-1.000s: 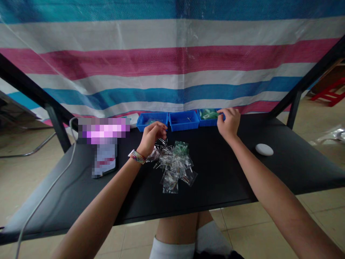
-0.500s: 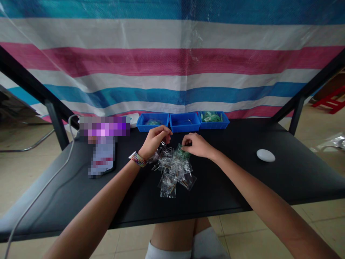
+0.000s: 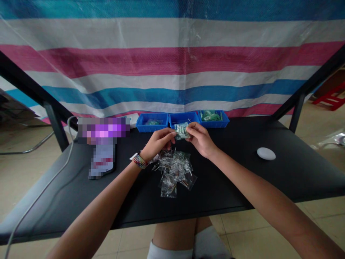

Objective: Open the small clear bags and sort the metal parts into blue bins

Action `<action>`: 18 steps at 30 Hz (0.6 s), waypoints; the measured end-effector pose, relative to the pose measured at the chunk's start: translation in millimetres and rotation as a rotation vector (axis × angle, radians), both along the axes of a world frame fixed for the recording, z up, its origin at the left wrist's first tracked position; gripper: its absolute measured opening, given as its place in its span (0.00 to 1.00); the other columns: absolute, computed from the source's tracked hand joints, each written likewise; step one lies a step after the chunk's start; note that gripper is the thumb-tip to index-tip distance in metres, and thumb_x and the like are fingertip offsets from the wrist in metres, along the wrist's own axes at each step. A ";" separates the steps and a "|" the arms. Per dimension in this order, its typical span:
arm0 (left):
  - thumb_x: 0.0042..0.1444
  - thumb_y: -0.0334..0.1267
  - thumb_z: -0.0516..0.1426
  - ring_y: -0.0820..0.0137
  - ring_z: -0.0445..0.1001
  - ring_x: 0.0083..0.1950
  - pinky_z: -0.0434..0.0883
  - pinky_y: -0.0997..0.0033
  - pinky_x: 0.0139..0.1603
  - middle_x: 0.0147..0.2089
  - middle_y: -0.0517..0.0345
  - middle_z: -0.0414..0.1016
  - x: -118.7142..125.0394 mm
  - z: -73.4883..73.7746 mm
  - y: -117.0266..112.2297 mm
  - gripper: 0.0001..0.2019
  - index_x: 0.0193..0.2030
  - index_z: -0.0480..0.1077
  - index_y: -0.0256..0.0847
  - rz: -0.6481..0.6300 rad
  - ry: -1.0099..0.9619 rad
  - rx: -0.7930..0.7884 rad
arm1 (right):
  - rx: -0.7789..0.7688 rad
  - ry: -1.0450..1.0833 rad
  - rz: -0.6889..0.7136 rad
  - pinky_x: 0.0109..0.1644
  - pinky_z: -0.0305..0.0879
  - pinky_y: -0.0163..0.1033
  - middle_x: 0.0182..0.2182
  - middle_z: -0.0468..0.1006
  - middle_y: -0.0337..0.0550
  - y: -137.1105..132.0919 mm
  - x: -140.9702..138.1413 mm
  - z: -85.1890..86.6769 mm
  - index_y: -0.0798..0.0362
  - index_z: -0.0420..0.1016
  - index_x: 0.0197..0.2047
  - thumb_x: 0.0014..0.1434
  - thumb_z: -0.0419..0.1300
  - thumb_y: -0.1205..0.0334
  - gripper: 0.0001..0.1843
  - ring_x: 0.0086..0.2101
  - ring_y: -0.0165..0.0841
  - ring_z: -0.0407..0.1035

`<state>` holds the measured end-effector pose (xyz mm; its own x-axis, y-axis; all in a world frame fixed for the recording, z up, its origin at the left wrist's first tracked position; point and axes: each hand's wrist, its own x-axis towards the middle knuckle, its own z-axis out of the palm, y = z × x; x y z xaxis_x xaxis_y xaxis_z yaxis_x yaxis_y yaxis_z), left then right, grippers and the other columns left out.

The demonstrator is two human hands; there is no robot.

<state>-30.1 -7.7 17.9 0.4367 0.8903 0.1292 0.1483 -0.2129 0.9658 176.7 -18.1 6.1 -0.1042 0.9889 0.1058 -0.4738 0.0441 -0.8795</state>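
the current step seems to be handling a clear packet (image 3: 181, 131) near the piled bags (image 3: 176, 168), right hand (image 3: 201, 141) pinching it, left hand (image 3: 157, 142) at its edge with grip unclear, and the next move likely calls for a steady pinch.

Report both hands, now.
Left hand: closed, fingertips at the green packet's left edge.
Right hand: closed, pinching the same packet's right edge.

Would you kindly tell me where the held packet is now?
In the head view, the packet is near the centre, held between the left hand and right hand, above the pile of clear packets and in front of the middle blue bin.
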 end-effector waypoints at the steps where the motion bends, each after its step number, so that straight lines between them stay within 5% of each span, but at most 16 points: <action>1: 0.64 0.52 0.62 0.76 0.72 0.23 0.65 0.77 0.23 0.30 0.59 0.75 0.5 0.9 -0.4 0.17 0.40 0.74 0.38 -0.013 -0.014 0.013 | 0.001 0.004 0.009 0.32 0.65 0.34 0.28 0.71 0.33 -1.3 -1.5 -0.5 0.49 0.75 0.32 0.49 0.77 0.53 0.17 0.29 0.28 0.65; 9: 0.63 0.50 0.64 0.76 0.69 0.22 0.65 0.77 0.24 0.24 0.63 0.71 0.2 -1.3 0.6 0.17 0.32 0.71 0.39 0.080 -0.011 0.170 | -0.011 -0.083 -0.047 0.28 0.58 0.36 0.22 0.66 0.29 -2.9 -3.8 -8.8 0.50 0.81 0.35 0.49 0.76 0.55 0.13 0.22 0.24 0.58; 18: 0.62 0.52 0.66 0.75 0.71 0.22 0.67 0.77 0.24 0.24 0.62 0.73 -0.3 -4.4 1.3 0.17 0.33 0.72 0.39 0.099 -0.019 0.143 | -0.012 -0.156 -0.016 0.23 0.51 0.34 0.16 0.63 0.27 -2.0 -0.9 -6.5 0.51 0.83 0.37 0.50 0.75 0.51 0.15 0.18 0.24 0.53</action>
<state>-30.4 -6.4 13.4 0.3437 0.9010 0.2646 0.1578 -0.3331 0.9296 175.8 -20.1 -0.4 -0.1032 0.9916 0.0780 -0.3306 0.0397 -0.9429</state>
